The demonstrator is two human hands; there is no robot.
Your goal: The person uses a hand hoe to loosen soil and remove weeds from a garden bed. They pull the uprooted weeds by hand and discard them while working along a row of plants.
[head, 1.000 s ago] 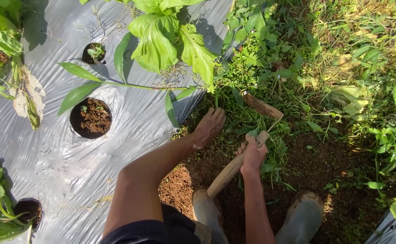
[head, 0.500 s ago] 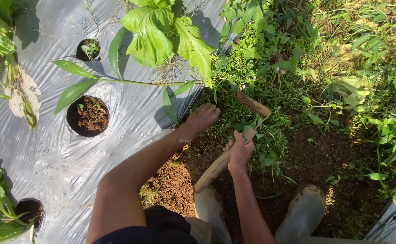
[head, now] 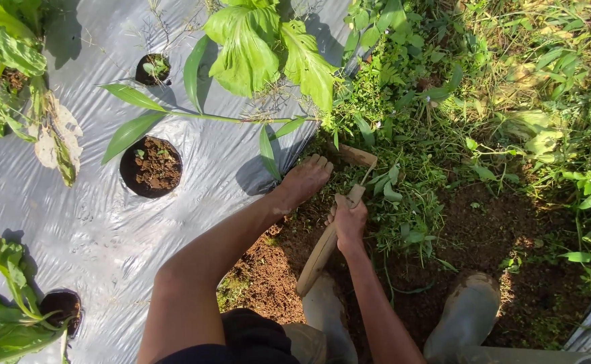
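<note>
My right hand [head: 349, 222] grips the wooden handle [head: 319, 253] of a small hoe, whose soil-caked blade [head: 355, 156] digs into the weeds just beyond my fingers. My left hand [head: 305, 178] lies palm down among the low green weeds [head: 403, 202] at the edge of the grey plastic mulch sheet [head: 93, 222], left of the blade, its fingers spread and holding nothing that I can see. Bare brown soil [head: 268, 269] shows below both hands.
Two muddy rubber boots [head: 467, 313] stand on the soil at the bottom. The plastic sheet has round planting holes [head: 150, 166] with soil, and leafy plants [head: 262, 50] grow from it. Dense weeds and grass [head: 511, 87] fill the right side.
The hoe blade has come down and left into the weeds near my left hand. My right hand moved with it; my left hand stayed in about the same spot.
</note>
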